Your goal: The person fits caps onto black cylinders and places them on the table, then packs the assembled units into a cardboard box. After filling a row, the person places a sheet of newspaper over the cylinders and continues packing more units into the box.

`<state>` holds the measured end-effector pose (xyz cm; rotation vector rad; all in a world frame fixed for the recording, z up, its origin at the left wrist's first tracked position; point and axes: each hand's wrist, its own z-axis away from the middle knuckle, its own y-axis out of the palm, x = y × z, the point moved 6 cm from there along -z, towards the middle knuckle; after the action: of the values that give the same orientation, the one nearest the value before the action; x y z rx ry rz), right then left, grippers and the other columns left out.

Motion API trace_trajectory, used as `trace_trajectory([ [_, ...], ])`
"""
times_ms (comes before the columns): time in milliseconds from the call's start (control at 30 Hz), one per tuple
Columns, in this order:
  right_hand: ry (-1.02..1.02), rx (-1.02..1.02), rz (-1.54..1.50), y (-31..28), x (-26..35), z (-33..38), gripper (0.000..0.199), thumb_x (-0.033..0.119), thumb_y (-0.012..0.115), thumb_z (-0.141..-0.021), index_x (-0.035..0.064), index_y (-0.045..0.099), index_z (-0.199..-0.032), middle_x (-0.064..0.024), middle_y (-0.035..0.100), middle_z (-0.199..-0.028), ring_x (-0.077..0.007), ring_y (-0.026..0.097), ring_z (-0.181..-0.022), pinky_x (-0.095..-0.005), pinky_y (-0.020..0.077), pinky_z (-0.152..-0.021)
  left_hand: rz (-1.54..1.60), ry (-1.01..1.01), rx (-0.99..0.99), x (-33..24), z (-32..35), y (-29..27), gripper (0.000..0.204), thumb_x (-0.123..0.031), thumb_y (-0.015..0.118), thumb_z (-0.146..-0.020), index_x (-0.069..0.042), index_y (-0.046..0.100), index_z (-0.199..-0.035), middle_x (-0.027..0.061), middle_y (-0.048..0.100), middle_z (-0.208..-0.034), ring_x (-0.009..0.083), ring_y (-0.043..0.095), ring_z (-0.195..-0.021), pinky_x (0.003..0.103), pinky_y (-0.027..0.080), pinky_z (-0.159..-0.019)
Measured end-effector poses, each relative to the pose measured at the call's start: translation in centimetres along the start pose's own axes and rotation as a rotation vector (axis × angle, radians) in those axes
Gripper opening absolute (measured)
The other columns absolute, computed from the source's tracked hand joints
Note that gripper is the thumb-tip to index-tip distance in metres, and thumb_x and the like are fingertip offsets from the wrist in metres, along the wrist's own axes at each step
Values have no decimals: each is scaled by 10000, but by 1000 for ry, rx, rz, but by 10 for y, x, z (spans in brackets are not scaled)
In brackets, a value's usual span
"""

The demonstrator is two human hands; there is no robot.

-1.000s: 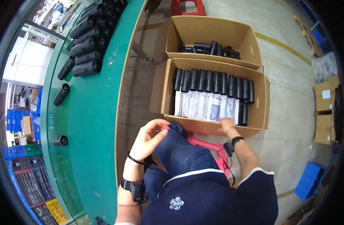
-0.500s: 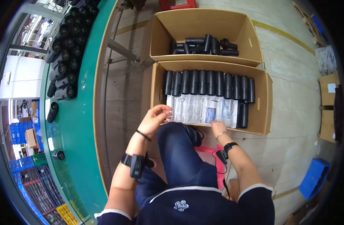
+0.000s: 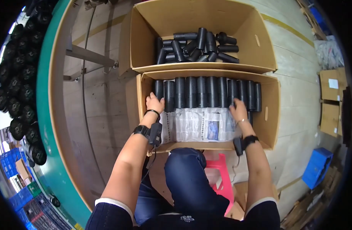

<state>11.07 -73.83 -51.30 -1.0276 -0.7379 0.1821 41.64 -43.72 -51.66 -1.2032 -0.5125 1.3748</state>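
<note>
A nearer cardboard box [image 3: 273, 111] holds a row of upright-looking black ribbed cylinders [image 3: 201, 92], side by side. A whitish printed paper sheet [image 3: 185, 126] covers the near half of the box, over whatever lies below. At the left end of the row, my left hand [image 3: 155, 104] reaches inside the box wall, fingers apart beside the leftmost cylinder and the sheet's corner. My right hand [image 3: 238, 110] rests at the sheet's far right edge, against the row, with its fingers apart and slightly blurred. Neither hand visibly grips anything.
Behind stands a second cardboard box [image 3: 256, 38] with loose black cylinders [image 3: 201, 38] in a jumble. To the left runs a green-topped table [image 3: 49, 76] carrying many black cylindrical parts [image 3: 20, 76]. A pink stool [image 3: 224, 176] is beneath me; a blue bin [image 3: 317, 168] sits right.
Both hands have moved forward from the sheet's near area to its far edge by the row. My view has shifted closer over the boxes. The sheet now spreads further toward the left wall.
</note>
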Motion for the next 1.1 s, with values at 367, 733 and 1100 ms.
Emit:
trace_trajectory([
  [367,245,-247,310,24,18,-51,641,217,651,-820,72,384,-1385,-234,549,-1122,-413,517,-1082,-473,458,-889,-352,-244,-92,12,-45,60,235,-152,383,-973,-1,477,-1126,126,608,-1036,297,658,-907,360,563,-740],
  [733,-78,-167,-190,70,76,-50,577,315,621,-880,2,452,-1334,-283,544,-1191,-415,525,-1101,-417,408,-973,-419,-42,-117,-16,-23,28,293,-235,584,-892,-2,485,-1040,148,633,-928,274,668,-848,387,570,-692],
  [1100,153,-3,-445,75,-8,-81,579,257,666,-834,-72,495,-1279,-224,592,-1199,-305,594,-1067,-351,435,-954,449,-33,341,-4,-49,62,1129,-644,708,-705,-32,142,-1467,330,368,-1366,395,401,-1283,431,318,-1075],
])
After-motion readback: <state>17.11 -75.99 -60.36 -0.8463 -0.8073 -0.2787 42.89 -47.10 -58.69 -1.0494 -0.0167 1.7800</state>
